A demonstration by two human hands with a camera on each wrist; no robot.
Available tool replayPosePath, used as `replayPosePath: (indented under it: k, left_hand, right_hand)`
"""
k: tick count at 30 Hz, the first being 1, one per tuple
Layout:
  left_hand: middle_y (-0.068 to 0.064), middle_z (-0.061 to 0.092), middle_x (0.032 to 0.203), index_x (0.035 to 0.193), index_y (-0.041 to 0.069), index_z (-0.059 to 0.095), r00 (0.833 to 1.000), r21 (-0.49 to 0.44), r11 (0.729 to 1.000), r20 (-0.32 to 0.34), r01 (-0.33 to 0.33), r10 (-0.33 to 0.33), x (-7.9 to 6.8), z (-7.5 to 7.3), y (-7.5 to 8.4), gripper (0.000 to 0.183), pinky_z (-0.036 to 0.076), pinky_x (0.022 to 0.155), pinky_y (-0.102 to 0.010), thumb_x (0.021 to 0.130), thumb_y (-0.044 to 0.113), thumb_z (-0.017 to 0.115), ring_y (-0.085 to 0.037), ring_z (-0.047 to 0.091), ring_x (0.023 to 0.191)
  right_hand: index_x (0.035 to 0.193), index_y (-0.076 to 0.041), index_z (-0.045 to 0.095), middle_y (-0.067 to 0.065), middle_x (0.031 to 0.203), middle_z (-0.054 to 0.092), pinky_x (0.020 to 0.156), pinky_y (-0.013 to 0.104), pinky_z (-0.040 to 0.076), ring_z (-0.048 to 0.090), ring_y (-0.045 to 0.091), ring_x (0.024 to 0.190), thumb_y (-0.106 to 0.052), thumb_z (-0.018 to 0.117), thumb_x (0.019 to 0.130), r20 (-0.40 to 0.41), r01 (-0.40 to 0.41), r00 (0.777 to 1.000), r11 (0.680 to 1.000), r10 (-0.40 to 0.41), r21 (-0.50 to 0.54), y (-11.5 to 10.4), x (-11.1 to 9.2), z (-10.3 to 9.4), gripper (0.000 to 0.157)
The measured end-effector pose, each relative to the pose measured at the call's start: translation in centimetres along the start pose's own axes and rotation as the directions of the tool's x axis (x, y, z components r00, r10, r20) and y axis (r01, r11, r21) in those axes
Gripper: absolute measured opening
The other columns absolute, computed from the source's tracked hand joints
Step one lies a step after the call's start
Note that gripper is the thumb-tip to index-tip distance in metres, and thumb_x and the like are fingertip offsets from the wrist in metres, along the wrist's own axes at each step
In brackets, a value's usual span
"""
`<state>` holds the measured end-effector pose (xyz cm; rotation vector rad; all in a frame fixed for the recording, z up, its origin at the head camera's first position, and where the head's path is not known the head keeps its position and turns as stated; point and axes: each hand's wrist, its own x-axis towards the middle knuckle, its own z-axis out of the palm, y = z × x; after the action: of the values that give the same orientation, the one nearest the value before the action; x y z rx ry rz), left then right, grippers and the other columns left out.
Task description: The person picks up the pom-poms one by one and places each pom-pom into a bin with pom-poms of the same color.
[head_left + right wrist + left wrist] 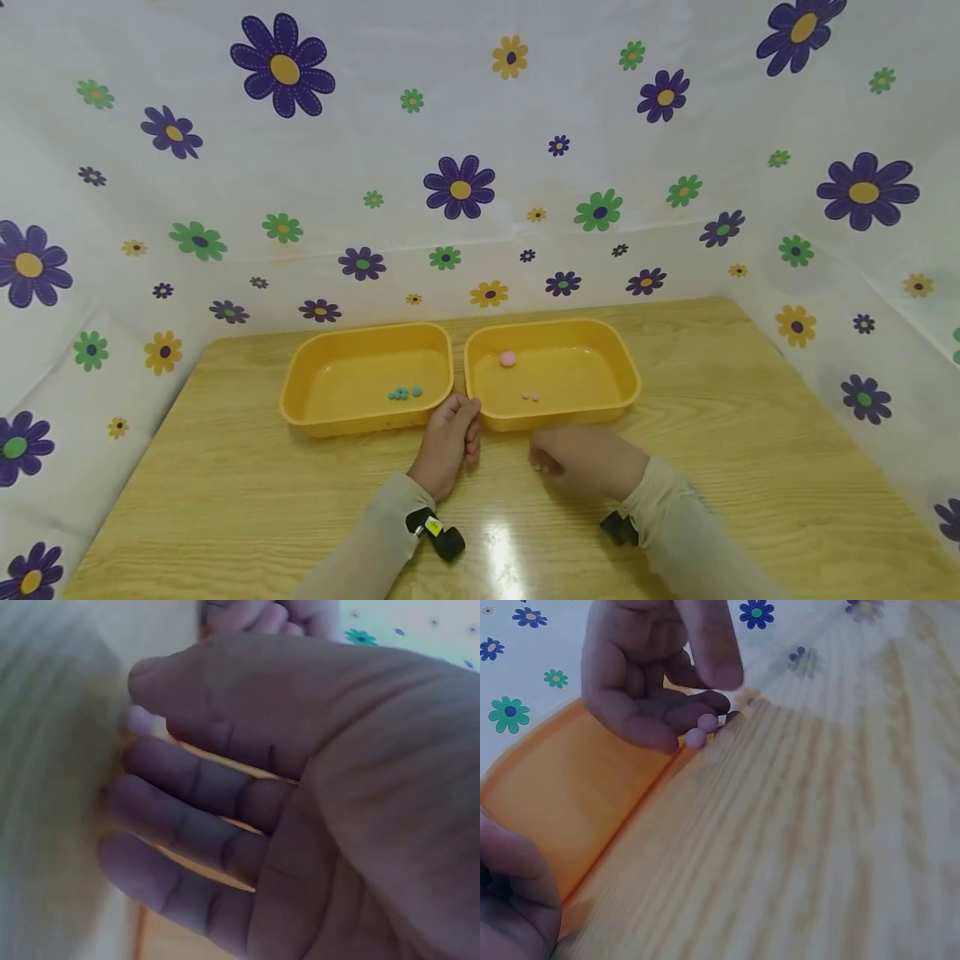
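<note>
Currently, left hand [444, 446]: fingers curled, set at the near corners between 2 trays; whether it pinches a rim cannot be told. Right hand [588, 462]: low over the table [225, 500], fingers loosely bent, thumb parted from them, 2 pink balls [696, 739] at its fingertips. Ahead of right hand: yellow tray [562, 417], 1 larger pink ball [507, 359], 2 tiny pink beads [535, 397]. Ahead and left of left hand: second yellow tray [345, 425], several teal balls [417, 391].

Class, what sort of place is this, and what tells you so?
Probably a screened-off tabletop workspace: a wood-grain table, a white flower-print sheet hanging behind it and along both sides, and a left yellow tray and right yellow tray side by side on it.
</note>
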<state>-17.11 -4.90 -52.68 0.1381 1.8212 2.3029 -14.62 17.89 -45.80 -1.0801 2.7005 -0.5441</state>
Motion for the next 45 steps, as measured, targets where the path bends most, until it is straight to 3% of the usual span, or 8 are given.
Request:
replayPosePath:
  k: [6,13,24,36,45]
  left_hand:
    - [-0.001,0.040,0.068,0.086,0.009,0.042,1.000,0.013,1.000,0.002,0.004,-0.004,-0.13,-0.01,0.09,0.033,0.036,0.048,-0.023,0.111,0.030,0.049,-0.013,0.039,0.054]
    - [0.000,0.040,0.069,0.087,0.009,0.043,1.000,0.022,1.000,0.006,-0.001,0.000,0.01,0.00,0.05,0.033,0.036,0.049,-0.023,0.111,0.030,0.049,-0.012,0.039,0.054]
    - [0.000,0.039,0.069,0.086,0.008,0.042,1.000,0.016,1.000,0.012,-0.001,0.001,0.14,0.12,-0.06,0.035,0.035,0.048,-0.023,0.111,0.032,0.050,-0.012,0.039,0.054]
    - [0.000,0.040,0.069,0.087,0.009,0.042,1.000,0.016,1.000,0.015,0.006,-0.006,0.04,0.13,-0.10,0.034,0.036,0.049,-0.023,0.111,0.032,0.050,-0.012,0.039,0.054]
    - [0.000,0.040,0.070,0.089,0.009,0.044,1.000,0.009,1.000,0.008,0.012,-0.012,0.06,0.03,-0.12,0.032,0.036,0.048,-0.023,0.111,0.031,0.050,-0.012,0.039,0.054]
  right_hand:
    - [0.085,-0.016,0.060,-0.010,0.079,0.055,0.064,0.023,0.047,0.048,0.003,0.070,-0.001,0.072,0.086,-0.037,0.046,0.998,0.997,-0.048,-0.058,-0.09,0.40,1.18,0.019]
    - [0.082,-0.017,0.059,-0.010,0.077,0.053,0.062,0.022,0.044,0.047,0.003,0.068,-0.001,0.071,0.089,-0.022,0.043,0.999,0.997,-0.045,-0.060,-0.14,0.45,1.20,0.021]
    - [0.078,-0.020,0.060,-0.013,0.072,0.052,0.060,0.022,0.043,0.047,0.002,0.064,0.001,0.072,0.083,0.013,-0.014,1.000,1.000,0.014,0.015,0.10,0.37,0.90,0.025]
    - [0.084,-0.017,0.062,-0.011,0.073,0.053,0.061,0.023,0.044,0.049,0.003,0.066,0.001,0.073,0.088,0.041,-0.069,0.997,0.997,0.068,0.040,-0.07,0.43,0.38,0.021]
    - [0.085,-0.015,0.064,-0.010,0.074,0.054,0.062,0.024,0.044,0.048,0.004,0.066,-0.001,0.074,0.085,0.013,-0.066,0.998,0.998,0.066,0.001,0.34,0.31,0.35,0.017]
